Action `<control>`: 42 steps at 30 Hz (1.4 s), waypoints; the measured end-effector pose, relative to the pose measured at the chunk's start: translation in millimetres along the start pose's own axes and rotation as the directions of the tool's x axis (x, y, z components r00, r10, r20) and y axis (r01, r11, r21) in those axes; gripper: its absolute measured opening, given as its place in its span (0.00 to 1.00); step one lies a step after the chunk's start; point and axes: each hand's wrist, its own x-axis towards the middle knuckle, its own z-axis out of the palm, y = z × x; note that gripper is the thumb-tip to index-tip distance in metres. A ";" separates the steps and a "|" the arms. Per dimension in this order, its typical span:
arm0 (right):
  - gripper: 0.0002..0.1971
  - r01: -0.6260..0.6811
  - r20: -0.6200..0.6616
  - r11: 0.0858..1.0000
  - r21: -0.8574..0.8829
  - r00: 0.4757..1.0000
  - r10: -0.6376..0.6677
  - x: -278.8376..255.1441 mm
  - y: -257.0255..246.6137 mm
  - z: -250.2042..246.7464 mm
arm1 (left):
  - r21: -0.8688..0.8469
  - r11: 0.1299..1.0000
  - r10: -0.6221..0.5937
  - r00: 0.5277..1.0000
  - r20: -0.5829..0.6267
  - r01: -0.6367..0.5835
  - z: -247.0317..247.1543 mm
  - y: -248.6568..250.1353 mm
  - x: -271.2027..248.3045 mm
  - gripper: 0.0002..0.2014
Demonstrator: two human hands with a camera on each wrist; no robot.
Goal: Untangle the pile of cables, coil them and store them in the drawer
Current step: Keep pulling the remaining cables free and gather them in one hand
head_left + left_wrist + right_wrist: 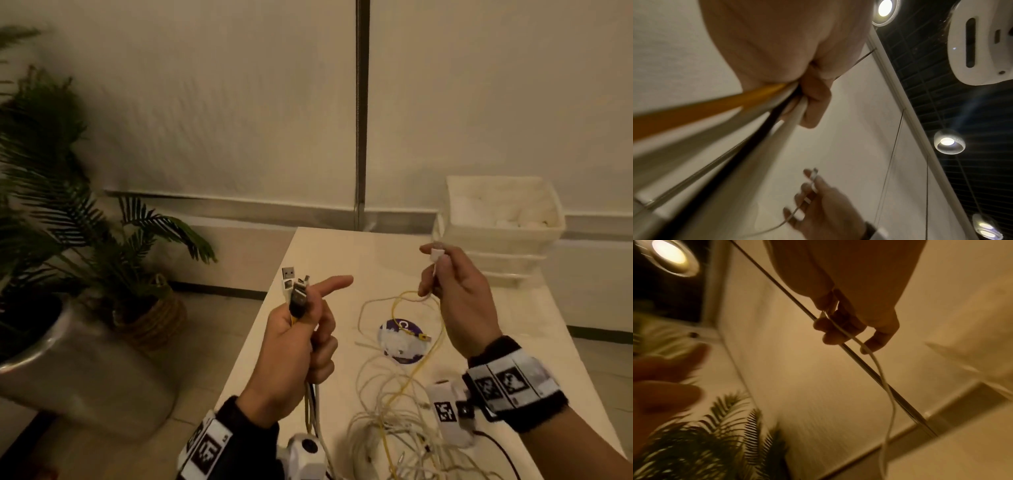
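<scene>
My left hand (301,329) grips a bunch of cable ends (294,287) upright, with USB plugs sticking out above the fist and the index finger pointing right. In the left wrist view the yellow, white and black cables (764,104) run out from under its curled fingers. My right hand (452,291) is raised over the table and pinches the white plug (436,255) of a thin white cable (875,363), which hangs down from the fingers. A tangled pile of white and yellow cables (394,411) lies on the table (325,250) below both hands.
A round purple sticker (404,341) lies on the table under the loops. Stacked white bins (496,222) stand at the table's far right corner. Potted plants (68,205) stand on the floor to the left. A wall runs behind the table.
</scene>
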 end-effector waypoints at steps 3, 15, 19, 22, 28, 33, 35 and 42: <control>0.15 -0.035 0.002 0.984 0.173 0.999 0.035 -25.6 -55.3 6.0 | -0.065 0.997 -0.022 0.997 0.081 0.027 8.9 4.7 5.0 0.22; 0.03 -0.116 0.018 0.992 0.040 0.993 0.115 -127.7 -113.1 39.2 | -0.270 0.963 0.082 0.942 0.324 0.009 40.6 -7.4 0.0 0.34; 0.04 -0.104 -0.122 0.994 -0.030 0.988 0.100 -136.1 -101.6 45.3 | -0.108 0.993 0.077 0.956 0.284 -0.048 46.9 -10.7 -9.0 0.25; 0.03 -0.097 -0.131 0.995 -0.018 0.987 0.094 -140.4 -99.4 48.2 | -0.010 0.999 0.053 0.971 0.232 -0.052 46.3 -12.4 -12.7 0.20; 0.05 -0.067 0.107 0.958 -0.281 0.989 0.100 -159.0 -70.3 42.9 | -0.039 0.991 0.127 0.988 -0.082 -0.131 31.3 5.2 -6.5 0.23; 0.15 -0.072 0.325 0.894 -0.442 0.916 0.234 -177.1 -34.2 7.4 | -0.182 0.956 0.209 0.969 -0.132 -0.231 -3.6 37.0 2.3 0.24; 0.16 -0.075 0.345 0.867 -0.492 0.898 0.274 -176.5 -27.8 -9.6 | -0.236 0.948 0.206 0.977 -0.064 -0.215 -16.1 48.6 -0.5 0.24; 0.15 -0.086 0.223 0.845 -0.528 0.946 0.236 -148.0 -38.4 -32.8 | 0.425 0.865 0.183 0.957 0.226 -0.266 -17.9 51.4 -24.7 0.13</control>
